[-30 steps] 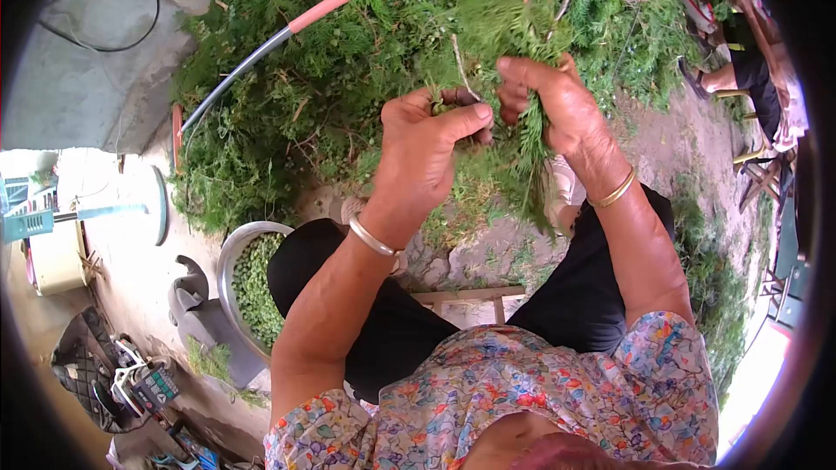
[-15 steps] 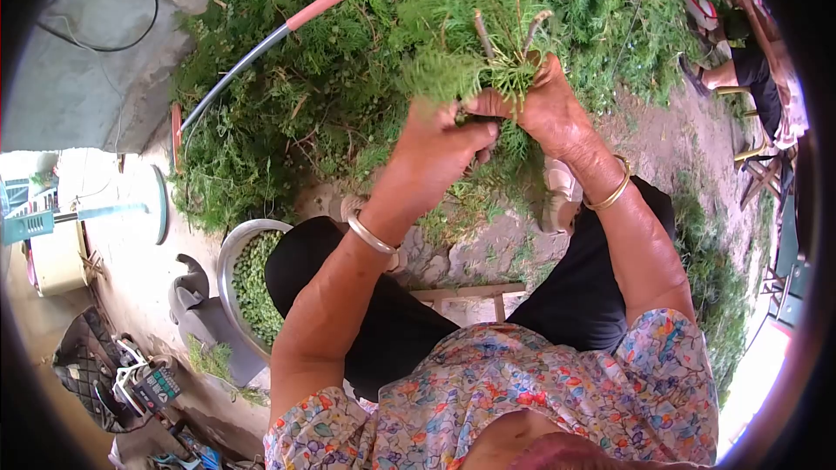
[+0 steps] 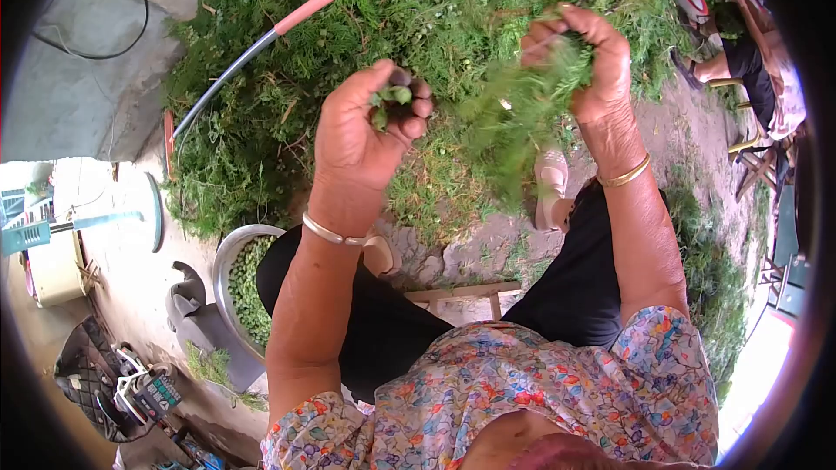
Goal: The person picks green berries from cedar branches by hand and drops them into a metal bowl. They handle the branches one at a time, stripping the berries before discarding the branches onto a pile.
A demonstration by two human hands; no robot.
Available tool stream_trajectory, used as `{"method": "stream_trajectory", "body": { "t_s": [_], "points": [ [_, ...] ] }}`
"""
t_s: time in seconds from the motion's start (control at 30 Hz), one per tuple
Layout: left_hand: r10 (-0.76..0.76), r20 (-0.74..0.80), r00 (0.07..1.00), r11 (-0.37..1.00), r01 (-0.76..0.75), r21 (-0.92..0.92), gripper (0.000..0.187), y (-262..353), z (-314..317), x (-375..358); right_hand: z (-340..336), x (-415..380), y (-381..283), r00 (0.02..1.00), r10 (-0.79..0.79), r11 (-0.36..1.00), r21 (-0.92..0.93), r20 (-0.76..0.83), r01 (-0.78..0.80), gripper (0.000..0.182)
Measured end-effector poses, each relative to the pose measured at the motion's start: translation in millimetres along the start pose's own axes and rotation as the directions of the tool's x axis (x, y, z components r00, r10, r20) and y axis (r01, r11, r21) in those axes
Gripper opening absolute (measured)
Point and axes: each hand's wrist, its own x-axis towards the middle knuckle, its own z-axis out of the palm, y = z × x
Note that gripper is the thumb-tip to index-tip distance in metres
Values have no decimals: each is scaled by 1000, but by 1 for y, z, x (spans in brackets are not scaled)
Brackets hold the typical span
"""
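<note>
My left hand (image 3: 370,126) is raised with its fingers curled around a few small green cones (image 3: 399,94). The cones show between thumb and fingertips. To the right, my right hand (image 3: 601,57) grips a leafy evergreen sprig (image 3: 514,113), whose feathery foliage hangs down, smeared by motion. Both hands are apart, above a large heap of cut evergreen branches (image 3: 418,0). Beside my left knee stands a metal basin (image 3: 225,274) holding many green cones (image 3: 251,292).
A curved tool with a pink handle (image 3: 309,9) lies across the heap's left side. Beyond the basin is a grey object (image 3: 205,331). A fan (image 3: 155,213) stands at left. Another person's leg (image 3: 712,68) shows at upper right. A black quilted bag (image 3: 83,365) is at lower left.
My hands have separated: the left moved left and down with green cones, the right moved right and up with the sprig. The sprig's foliage now hangs lower.
</note>
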Motion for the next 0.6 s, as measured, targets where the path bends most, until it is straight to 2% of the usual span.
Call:
{"method": "stream_trajectory", "body": {
  "t_s": [0.03, 0.07, 0.13, 0.17, 0.2, 0.23, 0.3, 0.47, 0.6],
  "points": [
    [1, 2, 1000, 1000, -1, -1, 20, 0, 1, -1, -15, 5, -4, 969, 60, 976, 189, 240, -108, 19],
    [2, -33, 999, 1000, -2, -3, 20, 0, 3, -2, -13, 3, -6, 969, 60, 977, 186, 241, -107, 19],
    [0, -67, 998, 1000, -1, -10, 19, -5, 4, -3, -8, -4, -11, 982, -22, 926, 375, 188, -51, 20],
    [6, -49, 999, 998, -3, 63, 19, -9, 4, -4, -14, -2, -12, 982, -18, 927, 372, 187, -53, 20],
    [11, -32, 999, 991, -7, 135, 18, -13, 5, -5, -23, 4, -13, 947, -26, 900, 420, 321, -117, 19],
    [12, -34, 999, 991, -8, 130, 18, -16, 8, -6, -30, 7, -14, 893, -43, 869, 458, 448, -188, 18],
    [-1, -28, 1000, 942, 10, 336, 14, -19, 16, -9, -30, 7, -14, 870, -54, 872, 447, 490, -198, 18],
    [6, -36, 999, 937, 7, 350, 11, -28, 19, -6, -27, 8, -13, 814, -77, 864, 446, 576, -233, 18],
    [43, -99, 994, 954, -12, 299, 18, -36, 25, -1, -24, 8, -11, 791, -73, 848, 456, 607, -271, 18]
  ]
}}
